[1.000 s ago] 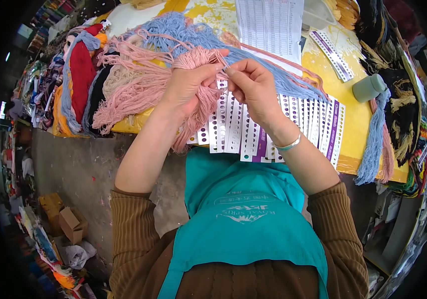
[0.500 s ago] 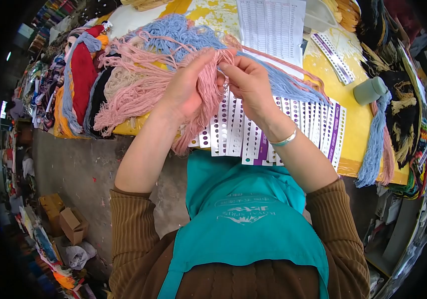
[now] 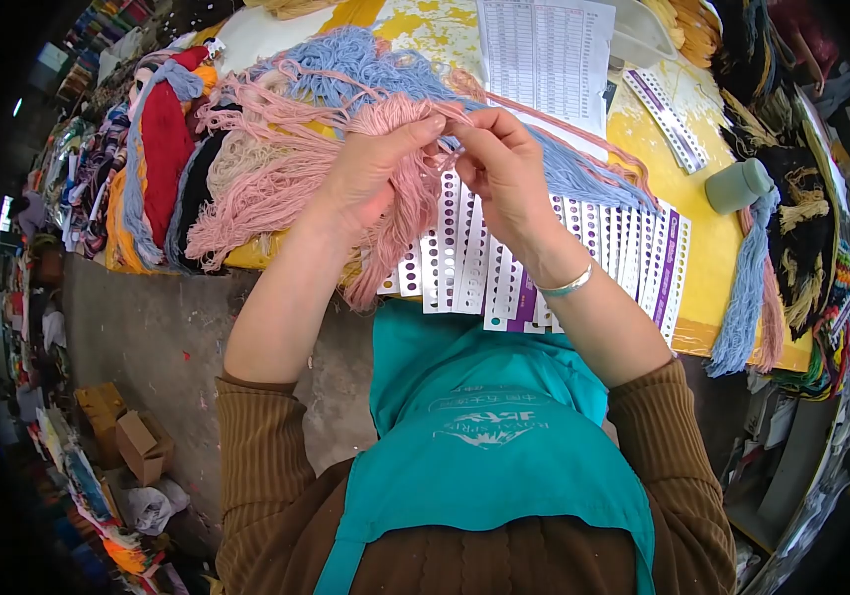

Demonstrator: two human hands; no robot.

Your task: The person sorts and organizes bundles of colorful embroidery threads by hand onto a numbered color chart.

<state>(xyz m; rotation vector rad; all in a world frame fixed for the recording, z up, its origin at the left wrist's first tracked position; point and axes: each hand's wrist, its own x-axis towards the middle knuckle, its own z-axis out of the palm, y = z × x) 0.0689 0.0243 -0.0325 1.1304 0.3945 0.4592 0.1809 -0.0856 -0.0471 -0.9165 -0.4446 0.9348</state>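
Note:
A bundle of pink thread (image 3: 412, 203) hangs from my left hand (image 3: 377, 169), whose fingers and thumb are closed round it near the top. My right hand (image 3: 502, 164) pinches strands at the bundle's upper end, thumb against fingers; the exact strands are partly hidden. Below my hands lies a row of white cards with punched holes (image 3: 445, 243), some with purple print. More pink thread (image 3: 266, 198) is spread on the table to the left. Behind it is a heap of light blue thread (image 3: 355, 69), and blue strands (image 3: 583, 169) run off to the right.
The yellow table (image 3: 712, 248) carries a printed sheet (image 3: 544, 59), a separate punched card (image 3: 665, 119) and a grey-green bottle (image 3: 738, 184). Red thread (image 3: 164, 149) hangs at the left edge. Blue thread (image 3: 739, 297) hangs at the right. Cardboard boxes (image 3: 142, 446) stand on the floor.
My left thumb has come over the top of the pink bundle, closer to my right fingertips. My right hand has moved slightly and still pinches the strands.

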